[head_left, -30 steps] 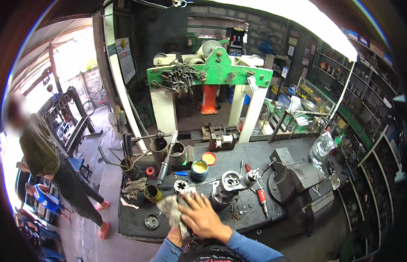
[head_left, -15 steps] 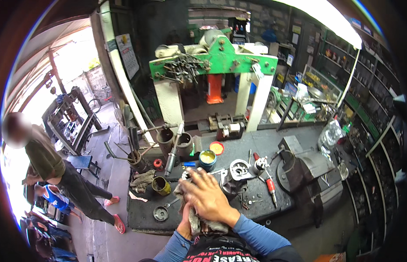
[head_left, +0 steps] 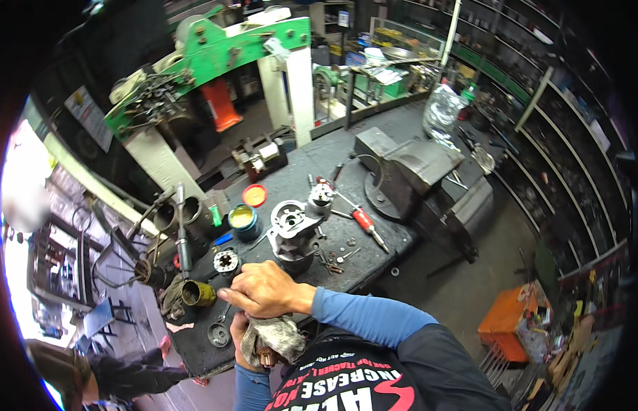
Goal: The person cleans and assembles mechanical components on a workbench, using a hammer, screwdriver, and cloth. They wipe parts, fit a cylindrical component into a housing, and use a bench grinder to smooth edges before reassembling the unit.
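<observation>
Near the bench's front edge, my left hand grips a grimy cloth rag wrapped round a part with a copper-coloured end. My right hand is curled over the top of the bundle; what exactly its fingers grip is hidden. Just beyond sit a yellow, grimy can, a small toothed metal part and a metal housing. Behind them are an open blue tub and its red lid. A round metal cap lies left of my hands.
A large bench vice and red-handled tool are to the right. A green-topped press frame stands behind the bench. Shelving lines the right; an orange cabinet is at lower right. Another person stands at lower left.
The view has swung right and down. My right hand, earlier spread over the rag, now has curled fingers. The copper-coloured end of the wrapped part shows more clearly.
</observation>
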`<state>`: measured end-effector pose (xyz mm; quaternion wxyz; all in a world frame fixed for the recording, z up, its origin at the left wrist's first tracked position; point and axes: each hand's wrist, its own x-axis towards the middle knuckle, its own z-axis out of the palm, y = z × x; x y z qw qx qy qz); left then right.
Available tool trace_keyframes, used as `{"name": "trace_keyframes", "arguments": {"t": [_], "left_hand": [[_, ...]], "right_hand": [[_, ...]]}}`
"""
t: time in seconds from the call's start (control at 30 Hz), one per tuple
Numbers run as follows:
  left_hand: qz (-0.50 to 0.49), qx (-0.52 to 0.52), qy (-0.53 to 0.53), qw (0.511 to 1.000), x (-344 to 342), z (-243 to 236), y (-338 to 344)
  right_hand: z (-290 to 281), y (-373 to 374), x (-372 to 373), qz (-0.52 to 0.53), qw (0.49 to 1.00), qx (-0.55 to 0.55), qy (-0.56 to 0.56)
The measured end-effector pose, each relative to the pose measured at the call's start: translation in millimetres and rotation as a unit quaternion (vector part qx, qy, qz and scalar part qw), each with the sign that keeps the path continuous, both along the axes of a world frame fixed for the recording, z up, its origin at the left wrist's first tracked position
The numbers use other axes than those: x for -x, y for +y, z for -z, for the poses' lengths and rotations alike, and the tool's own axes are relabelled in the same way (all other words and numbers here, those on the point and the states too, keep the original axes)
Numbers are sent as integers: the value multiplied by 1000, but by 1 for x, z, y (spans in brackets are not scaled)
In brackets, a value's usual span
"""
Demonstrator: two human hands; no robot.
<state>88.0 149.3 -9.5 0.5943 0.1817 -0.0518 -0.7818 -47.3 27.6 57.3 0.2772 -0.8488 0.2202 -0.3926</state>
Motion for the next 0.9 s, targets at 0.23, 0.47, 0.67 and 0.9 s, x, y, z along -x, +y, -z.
{"name": "trace_keyframes", "arguments": {"t": [0.23, 0.47, 0.67, 0.9], "left_hand": [[44, -24, -227, 972, -21, 25, 3], [77, 19, -93, 993, -6, 2, -4], [80, 6, -256, 963, 28, -4, -53], [138, 17, -310, 940, 59, -1, -59]], "right_hand": [[-10, 5, -6, 99, 993, -40, -58], [-13, -1, -21, 4, 857, -371, -357], [-19, -6, 1, -48, 835, -356, -416], [28, 18, 49, -75, 969, -103, -214]]}}
